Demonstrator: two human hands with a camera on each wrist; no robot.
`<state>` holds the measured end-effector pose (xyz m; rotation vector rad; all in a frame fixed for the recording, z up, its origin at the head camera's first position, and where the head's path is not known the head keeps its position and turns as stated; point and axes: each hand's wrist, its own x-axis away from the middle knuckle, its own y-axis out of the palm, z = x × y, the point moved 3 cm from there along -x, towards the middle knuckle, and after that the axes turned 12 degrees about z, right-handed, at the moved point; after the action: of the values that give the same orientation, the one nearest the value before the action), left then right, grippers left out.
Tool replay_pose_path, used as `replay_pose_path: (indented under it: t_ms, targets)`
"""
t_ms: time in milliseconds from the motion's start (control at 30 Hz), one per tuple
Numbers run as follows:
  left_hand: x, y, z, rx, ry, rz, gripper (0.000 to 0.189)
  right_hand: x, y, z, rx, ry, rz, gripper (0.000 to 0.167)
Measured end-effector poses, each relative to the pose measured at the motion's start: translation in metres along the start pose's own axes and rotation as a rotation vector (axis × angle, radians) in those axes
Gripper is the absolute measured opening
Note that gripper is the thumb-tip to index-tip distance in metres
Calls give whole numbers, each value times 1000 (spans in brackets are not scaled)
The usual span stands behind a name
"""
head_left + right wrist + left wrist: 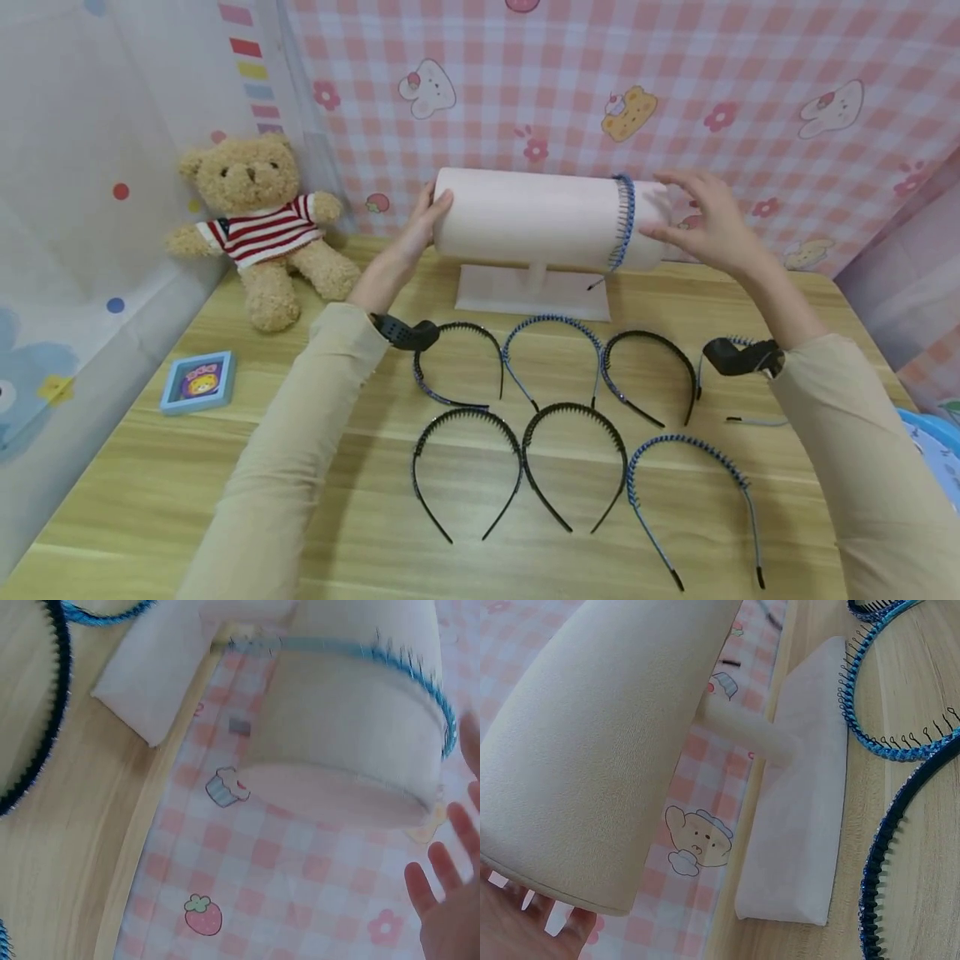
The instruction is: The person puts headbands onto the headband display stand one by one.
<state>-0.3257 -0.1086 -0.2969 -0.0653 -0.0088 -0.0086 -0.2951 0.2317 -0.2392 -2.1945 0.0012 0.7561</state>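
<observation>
A pale cylindrical headband display stand [532, 217] sits at the back of the table on a flat base [487, 290]. Near the cylinder's right end, a blue toothed headband [627, 218] arches over it, one tip hanging below. My left hand [412, 229] touches the left end of the cylinder, its fingers spread along the rim in the left wrist view. Beside the right end is my right hand [708, 218], thumb and fingers parted around that end. In the right wrist view, its fingers [444, 870] look loosely extended with nothing between them.
Several black and blue headbands [573, 407] lie in two rows in front of the stand. A teddy bear [258, 229] sits at the back left, with a small blue frame [198, 383] nearer. Checked cloth [487, 83] hangs behind. A blue-rimmed item [930, 442] shows at the right edge.
</observation>
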Motion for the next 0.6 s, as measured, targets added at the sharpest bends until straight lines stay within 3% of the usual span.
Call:
replay_pose_path:
  t_ms: [100, 200, 433, 600]
  targets:
    - [0, 0, 0, -6, -5, 5, 65, -11, 6, 2, -42, -36, -133, 81]
    - [0, 0, -1, -13, -11, 6, 65, -16, 14, 1, -34, -28, -210, 83]
    - [0, 0, -3, -12, 1, 5, 66, -24, 33, -23, 145, -67, -222, 80]
    - [1, 0, -1, -14, 16, -5, 65, -32, 54, -42, 184, -126, -246, 83]
